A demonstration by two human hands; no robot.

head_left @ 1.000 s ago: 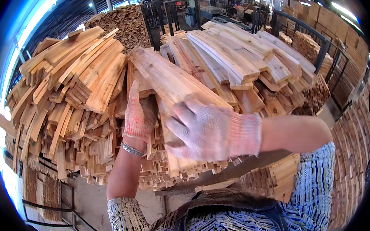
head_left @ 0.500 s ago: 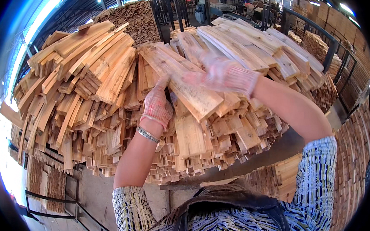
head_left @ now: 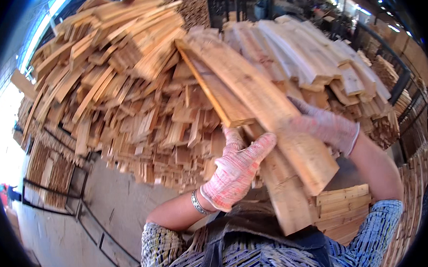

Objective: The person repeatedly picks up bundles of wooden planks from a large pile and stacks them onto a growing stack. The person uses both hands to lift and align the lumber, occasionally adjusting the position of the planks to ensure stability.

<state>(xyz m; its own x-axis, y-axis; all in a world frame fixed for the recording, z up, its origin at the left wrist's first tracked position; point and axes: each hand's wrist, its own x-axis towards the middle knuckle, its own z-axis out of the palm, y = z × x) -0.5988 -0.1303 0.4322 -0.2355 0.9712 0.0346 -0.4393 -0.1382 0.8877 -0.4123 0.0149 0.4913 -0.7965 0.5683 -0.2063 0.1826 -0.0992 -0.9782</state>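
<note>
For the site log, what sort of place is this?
Probably a timber workshop or store: a large heap of cut boards, a wood stack at far right, a smaller stack at left.

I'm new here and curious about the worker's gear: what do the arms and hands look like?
The left hand and right hand wear knitted gloves, whitish mottled with pinkish red. A silver-coloured bracelet circles the left wrist. Both forearms are bare below crinkly sleeves patterned in white, blue and dark tones, ending near the elbows.

No lettering, label, number or sign can be read anywhere in this view.
</note>
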